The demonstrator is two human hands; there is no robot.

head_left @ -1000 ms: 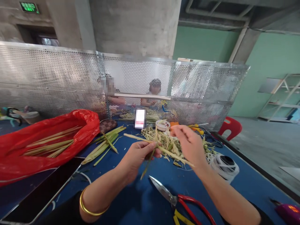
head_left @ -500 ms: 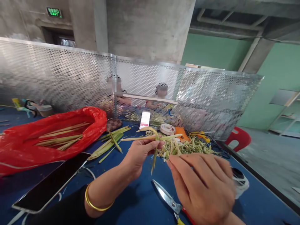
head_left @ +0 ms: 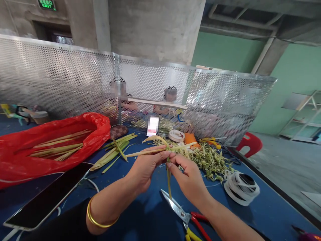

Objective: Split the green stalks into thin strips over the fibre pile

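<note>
Several pale green-yellow leaf strips [head_left: 182, 146] cross one another in front of me, with ends pointing left, right and down. My left hand [head_left: 147, 164], with a gold bangle on its wrist, pinches them near the crossing. Beside it my right hand [head_left: 187, 170] closes its thumb and fingers on the strips just below the crossing; the two hands' fingertips are almost touching. Below them, scissors [head_left: 179, 211] with red handles lie on the blue table [head_left: 142, 217], beside a yellow-handled tool [head_left: 192, 234].
An open red bag [head_left: 100, 124] holds long strips at the left, near a black tablet [head_left: 47, 197]. Leaves [head_left: 110, 155] lie behind my left hand. Trimmings [head_left: 213, 160] and a white ribbon roll [head_left: 242, 189] are at right. Two people sit behind a perforated metal screen [head_left: 155, 80].
My right hand has moved left and away from the camera, taking hold of the strips beside my left hand. The view has shifted slightly, and the ribbon roll and scissor handles show more fully.
</note>
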